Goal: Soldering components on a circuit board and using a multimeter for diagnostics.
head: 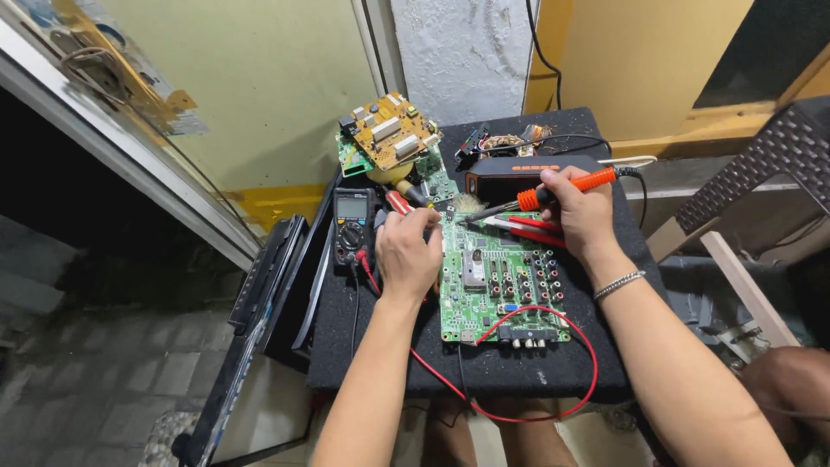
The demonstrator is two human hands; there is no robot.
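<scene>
A green circuit board [497, 290] lies flat on a small black-topped table [536, 372]. My right hand [577, 210] grips an orange-handled soldering iron [553, 192], its tip pointing left over the board's upper left corner. My left hand [408, 251] rests at the board's left edge, fingers curled on a small part that I cannot make out. A black multimeter [353, 225] lies just left of that hand. Its red lead wire [527, 406] loops across the table's front edge.
A stack of tan and green circuit boards [389, 138] sits at the table's back left. A black and orange box [510, 177] stands behind the board, with red-handled pliers [532, 229] beside it. A dark flat panel [259, 285] leans at the left. A chair [769, 173] is at right.
</scene>
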